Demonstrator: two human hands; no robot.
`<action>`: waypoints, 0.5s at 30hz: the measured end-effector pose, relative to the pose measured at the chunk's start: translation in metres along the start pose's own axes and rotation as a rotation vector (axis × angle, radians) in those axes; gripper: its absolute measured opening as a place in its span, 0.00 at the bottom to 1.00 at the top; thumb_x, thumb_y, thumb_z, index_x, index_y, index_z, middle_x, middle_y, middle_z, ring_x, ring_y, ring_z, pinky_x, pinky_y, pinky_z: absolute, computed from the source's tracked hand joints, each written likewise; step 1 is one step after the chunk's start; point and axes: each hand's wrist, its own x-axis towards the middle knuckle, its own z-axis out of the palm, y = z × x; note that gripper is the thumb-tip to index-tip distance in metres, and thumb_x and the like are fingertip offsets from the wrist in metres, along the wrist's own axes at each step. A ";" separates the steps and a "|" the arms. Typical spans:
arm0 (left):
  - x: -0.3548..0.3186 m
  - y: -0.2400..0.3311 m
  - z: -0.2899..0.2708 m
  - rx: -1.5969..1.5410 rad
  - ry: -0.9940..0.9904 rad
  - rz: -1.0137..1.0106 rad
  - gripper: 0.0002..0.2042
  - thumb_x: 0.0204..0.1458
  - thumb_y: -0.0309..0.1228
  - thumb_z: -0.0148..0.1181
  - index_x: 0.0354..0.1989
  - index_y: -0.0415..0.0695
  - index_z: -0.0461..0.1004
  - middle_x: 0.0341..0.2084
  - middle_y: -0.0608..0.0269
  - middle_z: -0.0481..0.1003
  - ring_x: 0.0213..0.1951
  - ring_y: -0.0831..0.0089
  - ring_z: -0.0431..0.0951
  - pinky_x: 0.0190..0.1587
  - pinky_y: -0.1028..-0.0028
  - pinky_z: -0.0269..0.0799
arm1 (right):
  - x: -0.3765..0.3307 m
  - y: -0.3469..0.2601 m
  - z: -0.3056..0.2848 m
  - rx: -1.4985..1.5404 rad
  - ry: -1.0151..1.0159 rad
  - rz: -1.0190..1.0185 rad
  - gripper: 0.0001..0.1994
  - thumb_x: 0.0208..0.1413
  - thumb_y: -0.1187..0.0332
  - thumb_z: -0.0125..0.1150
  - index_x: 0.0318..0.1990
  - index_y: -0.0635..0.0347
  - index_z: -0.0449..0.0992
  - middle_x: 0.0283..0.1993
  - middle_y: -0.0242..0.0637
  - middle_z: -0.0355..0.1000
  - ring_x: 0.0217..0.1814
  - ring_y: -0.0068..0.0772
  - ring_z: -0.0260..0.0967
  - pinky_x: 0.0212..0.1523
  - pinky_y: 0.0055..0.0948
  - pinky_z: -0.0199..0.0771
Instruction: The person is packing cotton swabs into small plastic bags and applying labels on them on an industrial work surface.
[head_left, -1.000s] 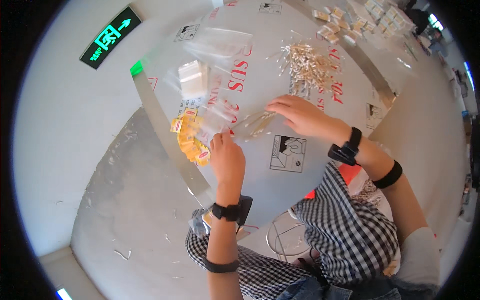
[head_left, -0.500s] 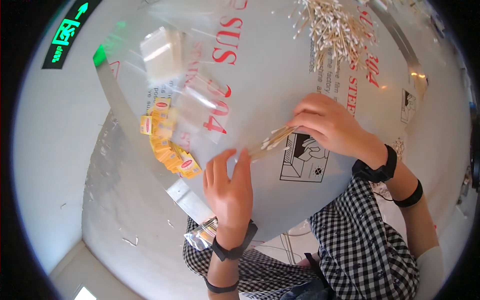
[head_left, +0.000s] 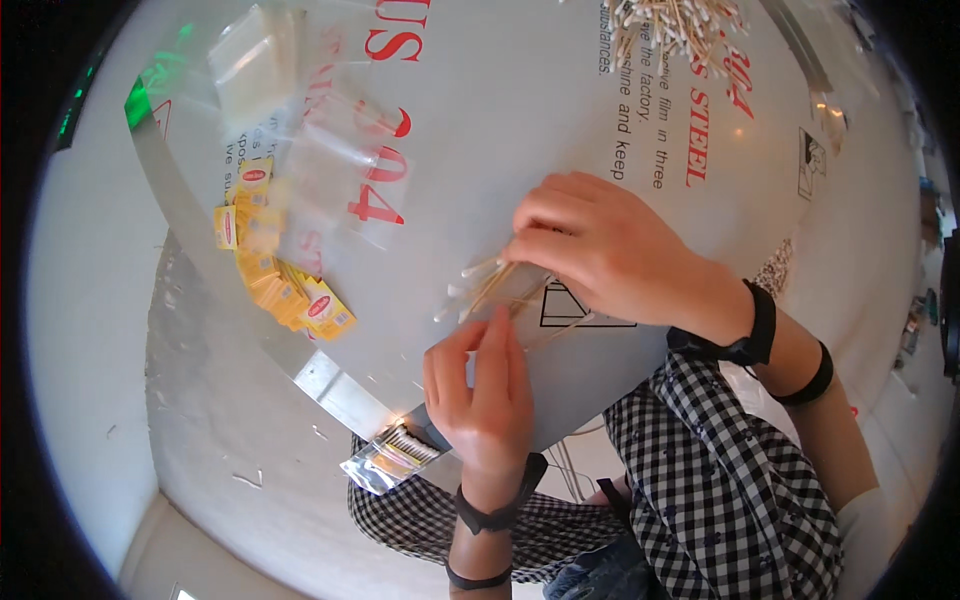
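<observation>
My right hand (head_left: 610,250) is closed on a small bunch of cotton swabs (head_left: 487,290), their white tips fanning out to the left under its fingers. Just below, my left hand (head_left: 480,395) brings its thumb and fingertips together at the lower swabs; the tips are slightly blurred. One or two loose sticks slant between the hands, low over the table. By my left wrist, a clear bag (head_left: 395,455) with swabs and a yellow label inside lies at the table's near edge.
A film-covered metal table (head_left: 450,130) with red print spreads beneath. Small yellow cards (head_left: 275,290) overlap in a row at left. Beyond them lie a stack of clear plastic bags (head_left: 255,75) and loose clear bags (head_left: 335,165). A large swab pile (head_left: 685,25) sits at the far right.
My right hand has moved left with the swabs, whose tips now spread apart. My left hand has shifted right, its fingers closer together. The view has shifted, revealing more of the filled bag.
</observation>
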 end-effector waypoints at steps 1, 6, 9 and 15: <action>-0.005 0.001 -0.001 0.062 0.058 -0.008 0.17 0.47 0.20 0.68 0.47 0.40 0.80 0.39 0.59 0.75 0.38 0.63 0.75 0.40 0.65 0.72 | -0.003 -0.004 0.002 0.002 -0.009 0.004 0.11 0.41 0.78 0.65 0.34 0.59 0.74 0.37 0.32 0.69 0.42 0.38 0.69 0.44 0.36 0.72; -0.033 0.022 0.001 0.118 -0.095 0.011 0.35 0.53 0.32 0.65 0.67 0.30 0.59 0.66 0.37 0.58 0.69 0.40 0.57 0.69 0.46 0.54 | -0.025 -0.017 -0.015 0.058 -0.081 0.088 0.18 0.41 0.75 0.70 0.44 0.56 0.77 0.46 0.33 0.71 0.49 0.39 0.70 0.49 0.38 0.71; -0.040 0.031 0.014 0.197 -0.080 -0.083 0.34 0.55 0.38 0.63 0.67 0.31 0.61 0.67 0.34 0.60 0.70 0.37 0.58 0.68 0.46 0.54 | -0.030 -0.027 -0.017 0.084 -0.163 0.116 0.31 0.39 0.72 0.75 0.56 0.55 0.74 0.58 0.36 0.69 0.60 0.41 0.67 0.56 0.42 0.69; -0.013 0.028 0.031 0.338 -0.332 -0.066 0.46 0.61 0.56 0.50 0.73 0.29 0.45 0.74 0.34 0.45 0.76 0.41 0.42 0.73 0.43 0.36 | -0.041 -0.025 -0.013 0.047 -0.169 0.210 0.39 0.39 0.70 0.76 0.64 0.56 0.68 0.67 0.39 0.64 0.71 0.45 0.60 0.64 0.45 0.65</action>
